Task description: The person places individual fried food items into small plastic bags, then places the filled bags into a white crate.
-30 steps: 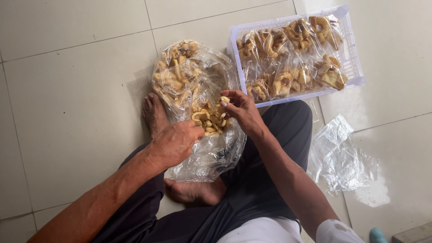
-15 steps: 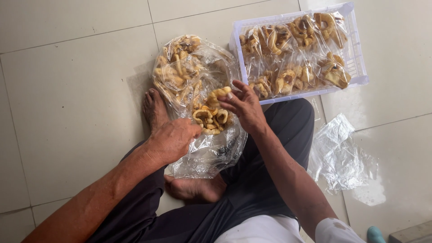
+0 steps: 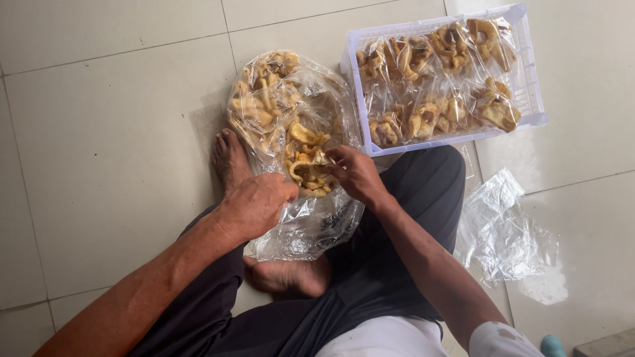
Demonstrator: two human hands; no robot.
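A big clear plastic bag [image 3: 291, 125] full of pale yellow-brown fried snack pieces lies on the tiled floor between my feet. My left hand [image 3: 254, 203] grips the bag's edge, holding a smaller clear bag [image 3: 307, 228] with it. My right hand [image 3: 357, 173] is closed on a handful of snack pieces [image 3: 307, 162] at the bag's mouth. A pale lilac plastic crate [image 3: 529, 86] at the upper right holds several small packed bags of the same snacks.
Empty clear plastic bags [image 3: 506, 231] lie crumpled on the floor at the right. I sit cross-legged in dark trousers, bare feet [image 3: 228, 158] beside the big bag. Beige floor tiles surround everything.
My right hand has drawn down and toward me with the snack pieces. The left hand keeps its grip on the bag. The view has shifted slightly.
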